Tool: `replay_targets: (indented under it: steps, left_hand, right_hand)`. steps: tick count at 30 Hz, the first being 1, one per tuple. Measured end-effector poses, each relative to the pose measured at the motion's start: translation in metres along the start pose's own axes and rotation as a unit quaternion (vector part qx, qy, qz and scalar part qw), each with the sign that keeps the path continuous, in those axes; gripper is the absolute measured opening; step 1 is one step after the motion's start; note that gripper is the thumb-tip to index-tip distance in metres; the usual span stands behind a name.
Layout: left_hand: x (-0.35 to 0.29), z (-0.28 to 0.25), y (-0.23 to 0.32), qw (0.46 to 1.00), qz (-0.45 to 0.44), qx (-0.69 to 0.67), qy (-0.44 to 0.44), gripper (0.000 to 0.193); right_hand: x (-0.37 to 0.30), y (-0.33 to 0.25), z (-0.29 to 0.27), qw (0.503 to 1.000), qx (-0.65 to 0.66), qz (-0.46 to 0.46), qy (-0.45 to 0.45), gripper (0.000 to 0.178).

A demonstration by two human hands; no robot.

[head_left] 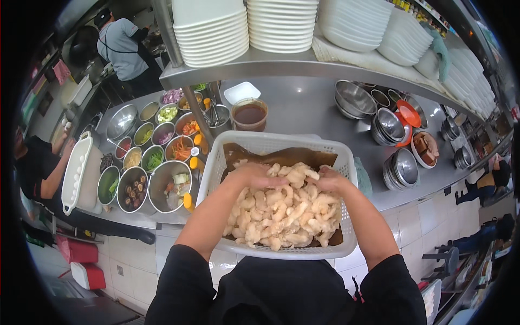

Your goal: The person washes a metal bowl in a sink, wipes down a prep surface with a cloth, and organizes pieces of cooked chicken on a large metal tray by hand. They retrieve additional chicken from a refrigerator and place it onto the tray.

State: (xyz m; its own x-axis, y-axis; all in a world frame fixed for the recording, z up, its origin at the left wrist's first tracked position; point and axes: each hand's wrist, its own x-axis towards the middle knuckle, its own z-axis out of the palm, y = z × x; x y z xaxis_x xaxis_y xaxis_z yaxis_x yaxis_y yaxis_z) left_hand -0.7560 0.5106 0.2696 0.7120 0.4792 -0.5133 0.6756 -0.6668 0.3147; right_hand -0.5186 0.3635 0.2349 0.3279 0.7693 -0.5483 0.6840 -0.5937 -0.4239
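In front of me a white perforated plastic basket [350,222] holds a heap of pale, battered fried pieces [287,214]. Brown paper [298,155] lines it and shows along the far side and at the corners. My left hand [255,176] lies on the far left of the heap, fingers stretched toward the middle and partly among the pieces. Opposite it, my right hand [332,181] touches the far right of the heap, its fingers extended inward with some tips hidden. A few pieces sit between the two hands.
Metal pots of cut vegetables [179,149] and yellow-capped bottles [189,202] crowd the left. A tub of brown sauce [249,115] stands behind the basket. Steel bowls [401,168] are stacked right. A shelf [244,67] bears white bowls [210,32]. Other people [122,49] are nearby.
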Motion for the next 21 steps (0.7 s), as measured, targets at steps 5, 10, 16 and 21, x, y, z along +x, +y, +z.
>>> replay_targets:
  steps: [5,10,16,21]
  left_hand:
    - [-0.033,-0.015,-0.011,0.995,0.032,-0.026,-0.087,0.102]
    - [-0.065,-0.008,-0.011,0.996,-0.037,0.051,-0.068,0.102]
    - [-0.076,0.016,0.027,0.998,-0.045,0.029,-0.016,0.109]
    - [-0.095,0.017,0.023,1.0,-0.002,0.013,0.005,0.108]
  right_hand:
    - [-0.021,-0.022,-0.006,0.92,0.358,-0.008,-0.156,0.079]
    - [-0.032,-0.02,-0.003,0.96,0.245,-0.023,-0.137,0.079]
    - [-0.043,-0.017,0.014,0.897,0.416,-0.004,-0.148,0.095]
    - [-0.07,-0.067,-0.014,0.936,0.322,-0.041,-0.137,0.079]
